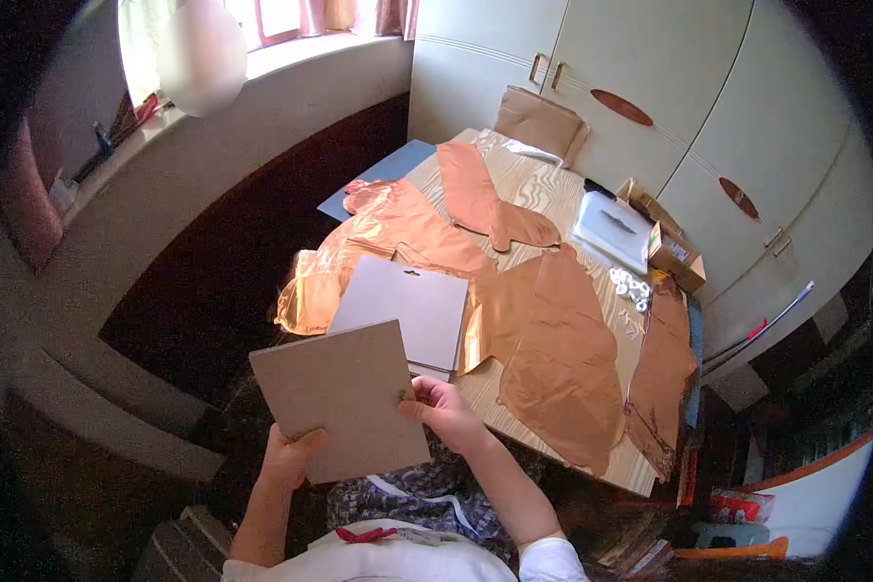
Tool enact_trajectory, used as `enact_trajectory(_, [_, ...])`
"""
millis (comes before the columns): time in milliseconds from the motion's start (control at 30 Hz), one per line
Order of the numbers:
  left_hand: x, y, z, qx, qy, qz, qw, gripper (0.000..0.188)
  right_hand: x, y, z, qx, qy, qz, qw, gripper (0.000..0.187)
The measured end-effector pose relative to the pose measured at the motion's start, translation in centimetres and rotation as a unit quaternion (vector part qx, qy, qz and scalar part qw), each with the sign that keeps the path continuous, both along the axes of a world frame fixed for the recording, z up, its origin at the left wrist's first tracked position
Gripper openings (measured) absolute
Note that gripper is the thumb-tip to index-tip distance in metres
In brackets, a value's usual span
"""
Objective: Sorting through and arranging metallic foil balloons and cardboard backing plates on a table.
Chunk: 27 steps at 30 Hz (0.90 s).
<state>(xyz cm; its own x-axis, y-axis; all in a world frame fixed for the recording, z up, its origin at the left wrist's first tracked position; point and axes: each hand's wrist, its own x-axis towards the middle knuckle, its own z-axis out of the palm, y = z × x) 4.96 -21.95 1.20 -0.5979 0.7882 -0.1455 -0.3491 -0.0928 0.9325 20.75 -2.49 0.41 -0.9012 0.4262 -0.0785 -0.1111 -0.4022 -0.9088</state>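
I hold a flat grey-brown cardboard sheet [344,398], tilted in front of me, off the table's near edge. My left hand [293,456] grips its lower left side with the thumb on its face. On the right edge, my right hand [443,412] is closed with the thumb against the face; its fingers are partly hidden behind. Whether this is one sheet or a few together I cannot tell. Just beyond lies a lighter grey card piece [403,301] with a small hanging slot, resting over shiny copper foil shapes [407,228] that look like flat, uninflated balloons.
A wood-grain table [543,441] carries more copper foil pieces [563,359]. At its right are a clear plastic case [611,231], a small cardboard box [677,257] and white ring-shaped bits [630,289]. A brown packet [541,126] leans against pale cabinets [640,58] behind.
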Motion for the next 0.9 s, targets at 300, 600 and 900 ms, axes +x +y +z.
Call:
enact_trajectory(300, [1.1,0.0,1.2,-0.031,0.025,0.037,0.999,0.034,-2.2,-2.0,-2.4,0.163,-0.087,-0.205,0.961,0.020])
enact_trajectory(600, [2.0,-0.6,1.4,-0.049,0.042,0.079,0.995,0.031,-2.8,-2.5,-1.5,0.607,-0.088,-0.348,0.709,0.016])
enact_trajectory(900, [2.5,0.1,0.7,-0.037,-0.070,0.103,0.992,0.038,-3.0,-1.9,-0.3,0.691,0.007,-0.415,0.592,0.021])
